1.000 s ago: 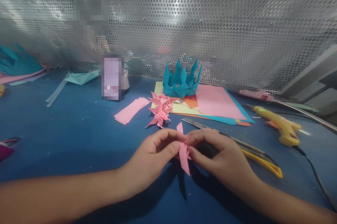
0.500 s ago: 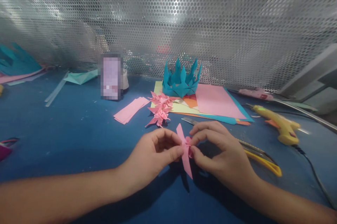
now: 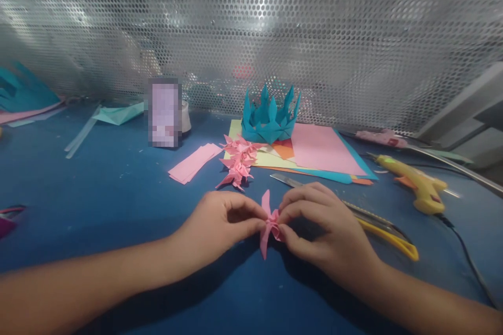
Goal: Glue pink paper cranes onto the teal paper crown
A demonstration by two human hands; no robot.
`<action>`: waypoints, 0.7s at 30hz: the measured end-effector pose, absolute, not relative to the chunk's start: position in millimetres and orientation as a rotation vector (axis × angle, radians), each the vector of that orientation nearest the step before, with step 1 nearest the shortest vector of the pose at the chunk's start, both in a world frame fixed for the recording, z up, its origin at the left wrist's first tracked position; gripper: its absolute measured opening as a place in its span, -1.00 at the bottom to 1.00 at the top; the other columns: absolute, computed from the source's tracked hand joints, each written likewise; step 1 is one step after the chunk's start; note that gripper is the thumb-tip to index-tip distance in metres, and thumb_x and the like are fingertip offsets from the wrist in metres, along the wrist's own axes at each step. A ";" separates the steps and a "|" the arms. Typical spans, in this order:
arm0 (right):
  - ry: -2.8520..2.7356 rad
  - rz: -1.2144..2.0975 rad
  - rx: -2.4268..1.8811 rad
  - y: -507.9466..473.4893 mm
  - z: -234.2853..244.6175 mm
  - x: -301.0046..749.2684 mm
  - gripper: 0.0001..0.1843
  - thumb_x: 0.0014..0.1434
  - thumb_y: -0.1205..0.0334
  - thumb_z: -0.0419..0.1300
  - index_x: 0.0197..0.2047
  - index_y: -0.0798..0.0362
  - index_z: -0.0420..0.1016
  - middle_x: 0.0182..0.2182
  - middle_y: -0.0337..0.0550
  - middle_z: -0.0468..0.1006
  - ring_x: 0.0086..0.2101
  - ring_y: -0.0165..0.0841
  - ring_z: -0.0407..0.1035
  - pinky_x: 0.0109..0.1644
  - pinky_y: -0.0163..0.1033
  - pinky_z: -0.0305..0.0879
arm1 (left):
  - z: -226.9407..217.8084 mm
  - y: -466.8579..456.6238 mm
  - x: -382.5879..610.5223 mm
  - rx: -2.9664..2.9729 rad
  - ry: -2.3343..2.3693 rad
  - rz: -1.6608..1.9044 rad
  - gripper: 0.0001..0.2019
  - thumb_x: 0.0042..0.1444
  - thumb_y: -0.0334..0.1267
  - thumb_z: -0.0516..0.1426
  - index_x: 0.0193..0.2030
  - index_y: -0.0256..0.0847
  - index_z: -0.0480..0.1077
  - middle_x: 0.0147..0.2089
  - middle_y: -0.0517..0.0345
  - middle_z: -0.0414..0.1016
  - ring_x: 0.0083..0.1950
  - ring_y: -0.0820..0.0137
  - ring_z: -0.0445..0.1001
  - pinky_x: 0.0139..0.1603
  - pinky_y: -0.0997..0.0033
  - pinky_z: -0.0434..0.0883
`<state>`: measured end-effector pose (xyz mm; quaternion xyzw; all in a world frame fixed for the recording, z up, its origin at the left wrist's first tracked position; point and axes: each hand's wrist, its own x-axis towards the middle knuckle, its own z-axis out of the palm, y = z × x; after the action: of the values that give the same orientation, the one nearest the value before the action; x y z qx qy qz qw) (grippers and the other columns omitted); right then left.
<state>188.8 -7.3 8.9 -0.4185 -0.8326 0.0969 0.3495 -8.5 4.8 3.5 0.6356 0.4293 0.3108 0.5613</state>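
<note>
A small folded pink paper flower [image 3: 268, 226] is held just above the blue table, its long strip-like petals pointing up and down. My left hand [image 3: 223, 225] pinches it from the left between thumb and forefinger. From the other side, the fingertips of my right hand [image 3: 324, 222] grip its crumpled centre and partly hide it. Beyond my hands lies a cluster of similar pink paper flowers [image 3: 239, 162]. To its left is a small stack of pink paper strips [image 3: 195, 163].
A teal paper crown [image 3: 271, 117] stands on coloured paper sheets [image 3: 324, 149]. A yellow-handled utility knife [image 3: 387, 238] lies by my right hand, its blade pointing left. Farther right are a yellow glue gun [image 3: 416, 183] and its cord. A blurred phone [image 3: 164, 115] stands behind.
The pink flower has turned and shifted slightly left; its long strip is now bent into two petals instead of lying straight. Both hands have moved a little left with it.
</note>
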 end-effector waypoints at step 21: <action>-2.267 0.398 -1.104 -5.2 5.6 189.0 -0.89 0.03 0.39 0.20 -0.45 -0.01 0.47 -0.41 -0.24 0.49 -0.35 -0.37 0.35 -0.23 -0.21 0.25 | 1.8 5.4 -8.2 2.461 0.918 0.723 -0.86 0.20 -0.41 -0.02 -0.33 -0.26 0.33 -0.15 0.02 0.35 -0.10 0.35 0.30 -0.05 0.29 0.29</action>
<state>189.0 -5.2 5.6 -0.4140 -0.8498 0.1493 0.2900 -8.2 5.4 1.8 0.8838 0.3296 0.2597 0.2070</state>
